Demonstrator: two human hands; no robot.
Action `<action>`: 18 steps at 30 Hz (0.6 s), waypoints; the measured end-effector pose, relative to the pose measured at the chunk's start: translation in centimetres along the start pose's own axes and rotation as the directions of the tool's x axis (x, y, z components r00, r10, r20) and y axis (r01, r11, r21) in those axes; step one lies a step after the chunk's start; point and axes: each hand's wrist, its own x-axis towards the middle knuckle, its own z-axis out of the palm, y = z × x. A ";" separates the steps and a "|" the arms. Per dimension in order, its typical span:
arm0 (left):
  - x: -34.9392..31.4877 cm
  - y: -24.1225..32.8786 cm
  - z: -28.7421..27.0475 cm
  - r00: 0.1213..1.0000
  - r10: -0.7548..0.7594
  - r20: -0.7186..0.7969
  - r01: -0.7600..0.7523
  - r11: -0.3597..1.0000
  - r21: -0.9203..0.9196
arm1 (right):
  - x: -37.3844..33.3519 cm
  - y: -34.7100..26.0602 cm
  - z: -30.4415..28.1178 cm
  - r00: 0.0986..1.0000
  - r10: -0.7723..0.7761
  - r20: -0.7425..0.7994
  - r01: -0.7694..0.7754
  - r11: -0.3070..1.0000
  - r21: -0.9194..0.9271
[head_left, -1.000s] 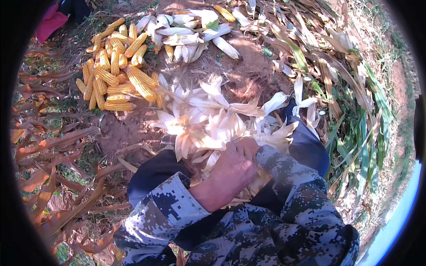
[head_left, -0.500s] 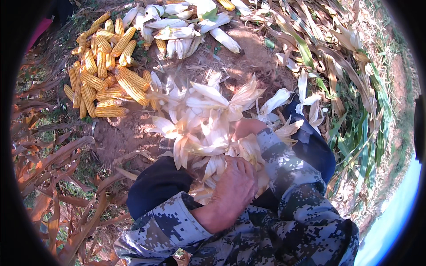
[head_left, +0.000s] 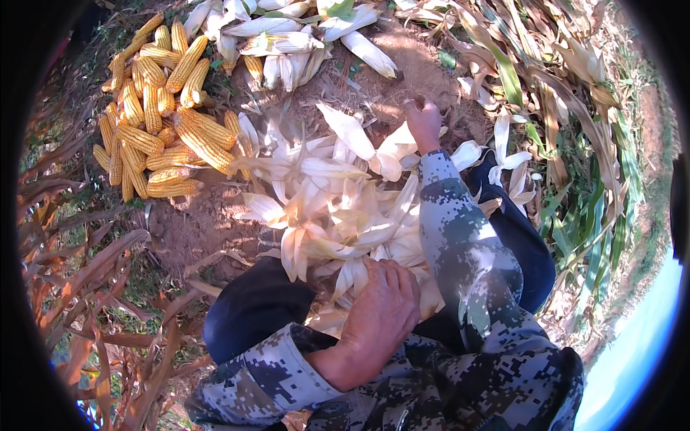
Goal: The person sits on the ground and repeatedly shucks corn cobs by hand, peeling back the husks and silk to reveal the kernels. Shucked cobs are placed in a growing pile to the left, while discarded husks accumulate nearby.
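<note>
Pale dry corn husks (head_left: 352,208) lie heaped between my knees. Low over the near side of this heap is my left hand (head_left: 381,312), its fingers curled; the back of the hand hides what is under them. My right hand (head_left: 424,123) reaches out past the far side of the heap, above bare soil. Its fingers are closed, and whatever they hold, if anything, cannot be made out. A loose husk (head_left: 397,149) shows right beside that wrist.
Husked yellow corn ears (head_left: 151,118) are piled at the far left. Unhusked ears (head_left: 287,47) lie at the far middle, one (head_left: 368,54) pointing toward me. Dry stalks and leaves (head_left: 553,93) cover the right side; brown leaves (head_left: 93,287) spread at the left.
My right hand has moved away from me, from within the husk heap to beyond it, and the husks there have shifted. My left hand stays nearly in place.
</note>
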 end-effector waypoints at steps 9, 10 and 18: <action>0.7 -2.2 -0.3 1.000 0.009 -0.005 -0.009 1.000 0.011 | -7.3 2.6 4.0 0.663 0.102 0.741 0.195 0.933 -0.303; 0.7 -2.3 -0.3 1.000 0.013 -0.003 -0.013 1.000 0.000 | -7.9 2.3 4.2 0.709 0.063 0.703 0.212 0.931 -0.297; 0.7 -2.9 -0.5 1.000 0.019 0.023 -0.018 1.000 -0.020 | -5.5 0.7 3.8 0.888 -0.020 0.460 0.209 0.908 -0.364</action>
